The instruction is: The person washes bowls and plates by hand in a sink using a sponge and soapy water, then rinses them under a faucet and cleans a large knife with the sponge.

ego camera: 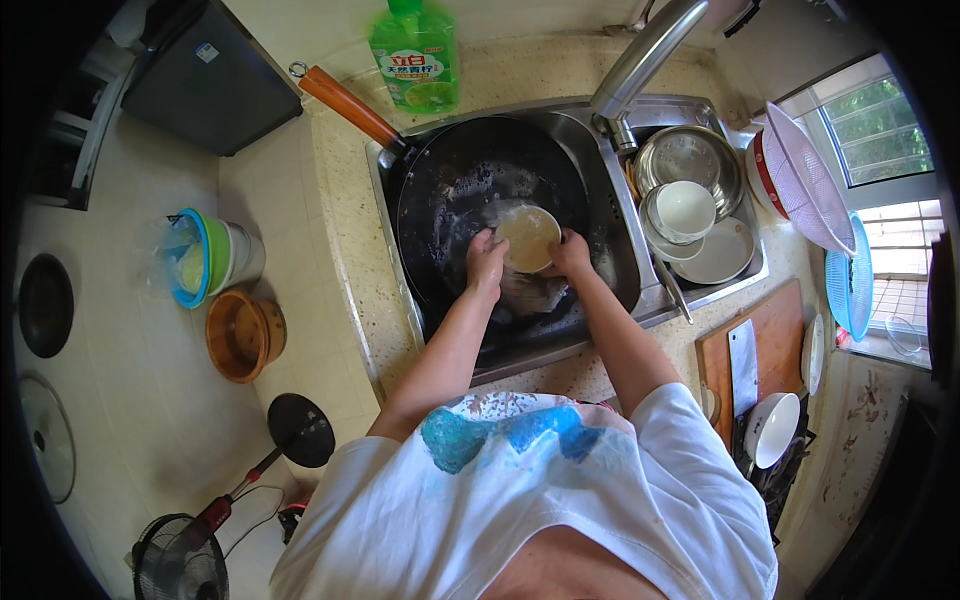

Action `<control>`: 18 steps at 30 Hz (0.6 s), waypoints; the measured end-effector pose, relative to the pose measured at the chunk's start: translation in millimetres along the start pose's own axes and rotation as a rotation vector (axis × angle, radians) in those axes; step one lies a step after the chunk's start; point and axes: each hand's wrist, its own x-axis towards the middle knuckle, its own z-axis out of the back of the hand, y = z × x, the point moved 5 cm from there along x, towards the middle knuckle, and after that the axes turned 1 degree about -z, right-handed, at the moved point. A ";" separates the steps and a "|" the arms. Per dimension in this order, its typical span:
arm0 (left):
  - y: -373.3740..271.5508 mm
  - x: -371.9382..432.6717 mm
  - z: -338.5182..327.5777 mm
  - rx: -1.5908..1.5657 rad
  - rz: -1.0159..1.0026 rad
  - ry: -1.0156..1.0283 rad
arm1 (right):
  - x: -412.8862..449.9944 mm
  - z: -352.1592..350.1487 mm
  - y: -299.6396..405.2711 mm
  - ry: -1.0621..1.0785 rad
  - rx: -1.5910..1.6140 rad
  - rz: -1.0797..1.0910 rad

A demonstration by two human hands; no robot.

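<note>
Both hands hold a small round bowl [529,240] that looks pale and wet, with cloudy water or suds about it. My left hand [487,262] grips its left side, and my right hand [570,253] has the right rim. Under the bowl is a large black wok [439,180], resting in the left basin of a stainless steel sink [636,247]. Suds and water show inside the wok. Its wooden handle [349,106] sticks out over the back left corner of the basin. The fingertips beneath the bowl are hidden.
A steel faucet [645,60] leans over the sink divider. Stacked bowls [684,210], a steel basin [724,150] and a plate [727,259] fill the right basin. Green dish soap [416,60] stands behind. A cleaver [742,367] lies on a wooden cutting board [784,322] at right.
</note>
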 end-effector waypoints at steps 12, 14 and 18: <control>0.5 8.9 -16.3 1.129 -0.262 0.149 | -140.5 76.5 122.8 -0.491 -0.246 1.058; -3.3 -3.3 -9.3 0.799 -0.729 0.116 | -144.5 102.0 122.6 -0.644 -0.228 1.065; 5.3 -1.0 -13.7 0.675 -0.291 0.195 | -114.3 177.1 85.7 -0.951 -0.228 0.875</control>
